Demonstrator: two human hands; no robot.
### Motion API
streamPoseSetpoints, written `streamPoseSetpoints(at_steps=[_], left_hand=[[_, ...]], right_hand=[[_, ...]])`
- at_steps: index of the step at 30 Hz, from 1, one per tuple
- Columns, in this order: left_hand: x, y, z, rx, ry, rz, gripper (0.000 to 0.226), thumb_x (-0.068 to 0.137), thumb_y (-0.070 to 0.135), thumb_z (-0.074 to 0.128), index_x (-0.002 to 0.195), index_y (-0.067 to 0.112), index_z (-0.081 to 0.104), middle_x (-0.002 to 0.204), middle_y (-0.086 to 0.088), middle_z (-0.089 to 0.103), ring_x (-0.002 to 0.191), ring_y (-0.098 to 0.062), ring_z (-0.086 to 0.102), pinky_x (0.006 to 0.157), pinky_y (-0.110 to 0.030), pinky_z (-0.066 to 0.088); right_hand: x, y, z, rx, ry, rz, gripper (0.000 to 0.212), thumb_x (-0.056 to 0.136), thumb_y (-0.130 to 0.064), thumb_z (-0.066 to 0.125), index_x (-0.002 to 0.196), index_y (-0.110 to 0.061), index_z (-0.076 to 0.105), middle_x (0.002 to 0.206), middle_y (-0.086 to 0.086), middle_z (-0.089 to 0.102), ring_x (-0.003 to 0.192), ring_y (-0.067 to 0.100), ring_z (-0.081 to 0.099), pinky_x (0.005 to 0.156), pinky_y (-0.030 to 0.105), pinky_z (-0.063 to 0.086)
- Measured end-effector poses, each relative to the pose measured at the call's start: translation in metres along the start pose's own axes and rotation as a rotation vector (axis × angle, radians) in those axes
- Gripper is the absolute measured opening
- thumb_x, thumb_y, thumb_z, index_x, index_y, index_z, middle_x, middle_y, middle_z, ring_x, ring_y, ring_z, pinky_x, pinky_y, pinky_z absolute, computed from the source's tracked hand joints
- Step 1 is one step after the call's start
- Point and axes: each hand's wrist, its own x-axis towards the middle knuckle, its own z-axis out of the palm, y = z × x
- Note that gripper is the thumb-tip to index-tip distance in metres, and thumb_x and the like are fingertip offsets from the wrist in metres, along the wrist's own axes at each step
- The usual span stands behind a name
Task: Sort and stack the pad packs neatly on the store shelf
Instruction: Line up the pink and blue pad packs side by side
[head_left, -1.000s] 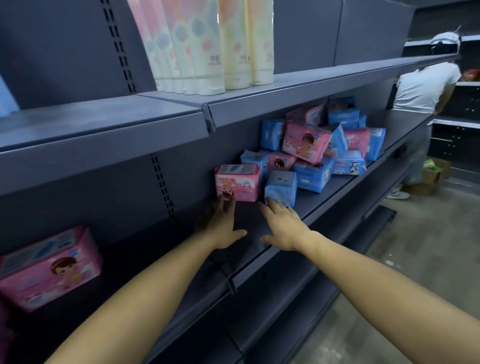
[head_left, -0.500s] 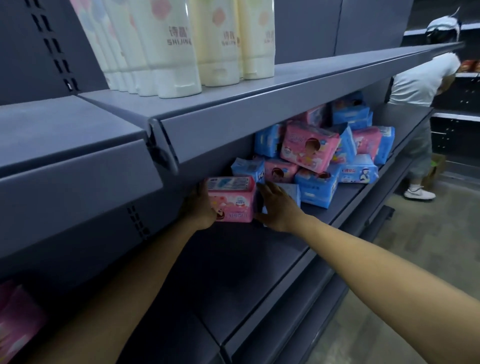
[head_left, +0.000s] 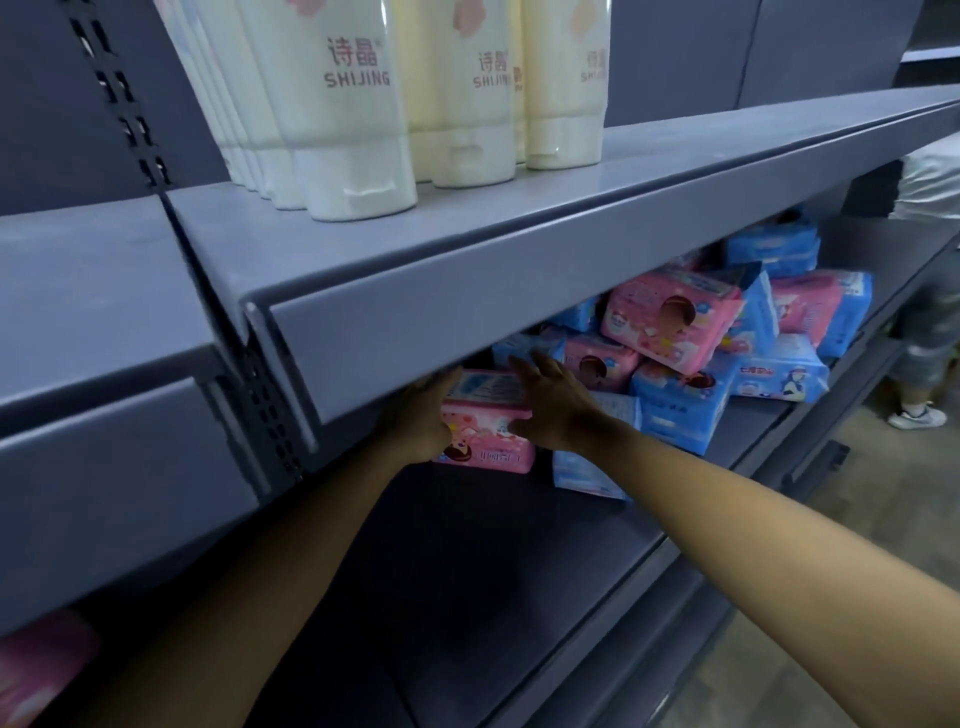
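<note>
A pink pad pack (head_left: 485, 439) stands on the dark grey shelf (head_left: 467, 571), just under the edge of the shelf above. My left hand (head_left: 418, 415) grips its left end, with the fingertips partly hidden by that upper shelf. My right hand (head_left: 553, 405) holds its right end, fingers spread over the top and thumb on the front face. A light blue pack (head_left: 589, 467) leans right beside it, under my right wrist. Behind and to the right lies a loose pile of pink and blue packs (head_left: 675, 322).
The upper shelf (head_left: 467, 312) hangs low over my hands and carries white and cream bottles (head_left: 353, 130). Another pink pack (head_left: 36, 670) shows at the bottom left. A person (head_left: 930, 322) stands in the aisle at the right edge.
My view has moved closer and lower toward the shelf. Both hands went from reaching with open fingers to holding the pink pack; the right hand shifted from the blue pack onto the pink one.
</note>
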Motion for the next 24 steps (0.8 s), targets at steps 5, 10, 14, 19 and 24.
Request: streamPoseSetpoints(at_steps=[5,10,14,19,24], left_hand=[[-0.001,0.005,0.001,0.101,-0.005,0.052,0.079,0.086,0.0,0.056,0.153,0.02,0.019,0.158,-0.003,0.022,0.143,-0.021,0.024,0.112,-0.027,0.022],[-0.005,0.007,0.003,0.138,0.008,0.057,0.074,0.087,-0.001,0.056,0.151,0.016,0.023,0.159,-0.004,0.02,0.145,-0.019,0.019,0.114,-0.025,0.014],[-0.009,0.012,0.005,0.132,0.026,0.037,0.072,0.089,-0.002,0.054,0.151,0.016,0.024,0.159,-0.003,0.019,0.145,-0.018,0.018,0.115,-0.026,0.015],[-0.019,0.02,0.003,0.165,0.067,0.004,0.066,0.09,0.001,0.056,0.149,0.017,0.031,0.155,-0.003,0.03,0.137,-0.022,0.034,0.109,-0.03,0.033],[-0.028,0.026,0.002,0.21,0.106,-0.015,0.063,0.091,0.003,0.056,0.148,0.018,0.034,0.153,-0.002,0.032,0.136,-0.022,0.035,0.109,-0.029,0.032]], right_hand=[[0.01,0.001,0.003,-0.034,-0.04,-0.026,0.092,0.079,-0.044,0.068,0.151,-0.02,0.016,0.158,0.009,0.004,0.146,0.03,0.001,0.117,0.044,0.015],[0.013,0.002,0.006,-0.099,-0.058,-0.093,0.088,0.082,-0.044,0.066,0.15,-0.013,0.02,0.156,0.007,0.017,0.145,0.028,0.003,0.116,0.049,0.02],[0.011,0.004,0.003,-0.082,-0.071,-0.115,0.087,0.081,-0.041,0.067,0.149,-0.012,0.02,0.155,0.005,0.021,0.145,0.025,0.006,0.114,0.049,0.025],[0.005,0.001,0.002,-0.059,-0.043,-0.148,0.087,0.078,-0.035,0.071,0.147,-0.011,0.026,0.151,0.007,0.026,0.142,0.025,0.017,0.114,0.044,0.026],[-0.001,-0.006,-0.004,-0.047,-0.068,-0.142,0.09,0.075,-0.026,0.075,0.146,-0.009,0.023,0.144,0.008,0.031,0.134,0.026,0.031,0.11,0.043,0.034]])
